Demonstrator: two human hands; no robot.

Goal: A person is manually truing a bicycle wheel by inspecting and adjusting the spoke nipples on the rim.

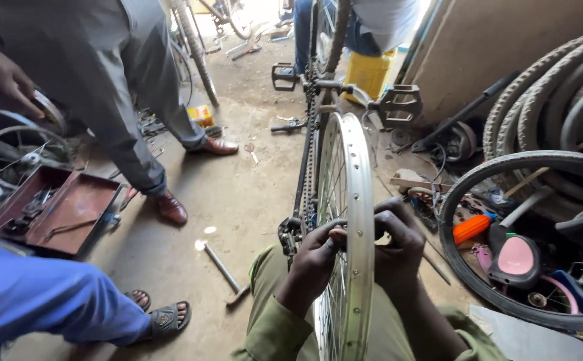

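- The left hand (315,257) is curled shut on the rim (357,200), thumb and fingertips pinching its near edge.
- The right hand (398,244) is also closed, fingers folded over the rim's other side, directly opposite the left hand; whether it holds anything small between its fingertips cannot be told.
- The rim stands upright between the two hands, bare metal without a tyre, its spokes (331,194) running inward just past the left hand's knuckles.
- A chain (305,160) runs away from the left hand along the rim's left side, up to the pedals (398,103) well beyond both hands.
- A hammer (221,267) lies on the floor to the left of the left hand, near but apart.
- Farther left, well apart, sits a red toolbox (71,204), open, with tools inside.
- Right of the right hand lies a black tyre (498,167), with an orange handle (472,228) and a pink part (515,255) near its inner edge.
- More tyres (545,100) lean against the wall far to the right.
- Beyond the toolbox a person stands in grey trousers (111,80) and brown shoes (171,207).
- A blue sleeve (37,294) and a sandal (168,319) show at the lower left.
- A yellow can (370,72) stands past the pedals.
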